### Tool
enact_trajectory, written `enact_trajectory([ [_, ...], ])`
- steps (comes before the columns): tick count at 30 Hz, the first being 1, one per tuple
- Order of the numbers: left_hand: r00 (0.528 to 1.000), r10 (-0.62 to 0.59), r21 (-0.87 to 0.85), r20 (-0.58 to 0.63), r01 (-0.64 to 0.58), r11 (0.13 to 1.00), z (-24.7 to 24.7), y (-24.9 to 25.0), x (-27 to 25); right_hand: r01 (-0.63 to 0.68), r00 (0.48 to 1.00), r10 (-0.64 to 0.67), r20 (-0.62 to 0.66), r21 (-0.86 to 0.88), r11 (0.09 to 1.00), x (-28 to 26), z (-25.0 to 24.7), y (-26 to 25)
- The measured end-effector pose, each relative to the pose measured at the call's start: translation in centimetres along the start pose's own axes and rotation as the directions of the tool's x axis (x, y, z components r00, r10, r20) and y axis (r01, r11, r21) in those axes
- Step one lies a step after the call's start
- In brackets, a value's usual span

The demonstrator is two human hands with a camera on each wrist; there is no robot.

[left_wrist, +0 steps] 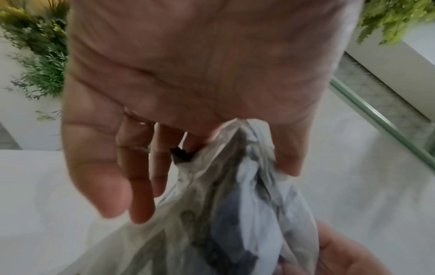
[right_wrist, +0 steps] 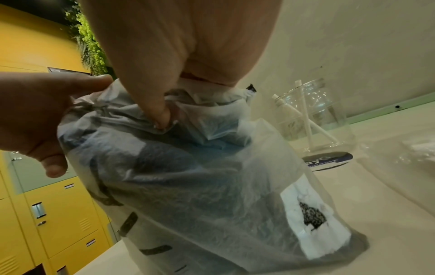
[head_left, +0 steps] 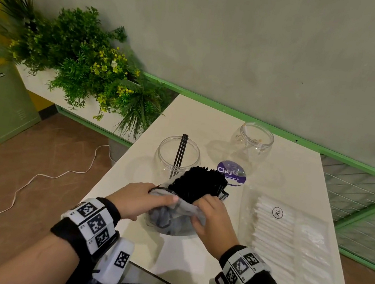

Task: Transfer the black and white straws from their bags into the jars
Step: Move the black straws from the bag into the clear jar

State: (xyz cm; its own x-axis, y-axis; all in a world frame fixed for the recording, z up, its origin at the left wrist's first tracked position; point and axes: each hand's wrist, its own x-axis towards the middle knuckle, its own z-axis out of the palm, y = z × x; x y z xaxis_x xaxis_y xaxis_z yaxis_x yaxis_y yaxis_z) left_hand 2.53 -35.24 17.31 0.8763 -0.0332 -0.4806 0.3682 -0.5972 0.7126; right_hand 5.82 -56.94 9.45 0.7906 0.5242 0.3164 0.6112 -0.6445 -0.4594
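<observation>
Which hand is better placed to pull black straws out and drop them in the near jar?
Probably the right hand: it sits against the black straws, while the left hand pinches the bag.

Soft, even indoor light fills the head view, and the white desk (head_left: 208, 125) shows only faint shadows. Straight lines bow toward the edges of this wide picture. Both wrist views are smeared and soft: the left hand (left_wrist: 188, 74) fills its view out of focus, and the bag (right_wrist: 200, 176) looks hazy.
</observation>
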Motion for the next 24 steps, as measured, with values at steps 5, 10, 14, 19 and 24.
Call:
enact_trajectory([
  [5,0.994,0.102,0.172,-0.040,-0.094,0.981,0.1,-0.7,0.5,0.004,1.000,-0.003,-0.006,0.197,0.980,-0.6,-0.3,-0.1],
  [10,0.978,0.123,-0.028,-0.169,-0.130,0.991,1.1,-1.6,0.8,-0.042,0.989,0.065,-0.132,0.172,0.984,-0.6,-0.5,-0.2],
  [14,0.974,0.094,-0.200,-0.207,-0.136,0.970,1.3,-1.5,0.8,-0.017,0.997,0.025,-0.074,0.107,0.994,-0.4,-0.6,-0.3],
  [19,0.993,0.032,-0.426,-0.110,-0.076,0.901,1.0,-1.6,1.0,-0.091,0.995,0.095,-0.036,0.099,0.991,-0.2,-0.7,-1.2],
  [24,0.996,-0.044,-0.502,-0.083,-0.003,0.865,1.3,-0.3,1.0,-0.101,0.990,0.113,-0.083,0.137,0.985,0.3,-0.1,-1.4],
])
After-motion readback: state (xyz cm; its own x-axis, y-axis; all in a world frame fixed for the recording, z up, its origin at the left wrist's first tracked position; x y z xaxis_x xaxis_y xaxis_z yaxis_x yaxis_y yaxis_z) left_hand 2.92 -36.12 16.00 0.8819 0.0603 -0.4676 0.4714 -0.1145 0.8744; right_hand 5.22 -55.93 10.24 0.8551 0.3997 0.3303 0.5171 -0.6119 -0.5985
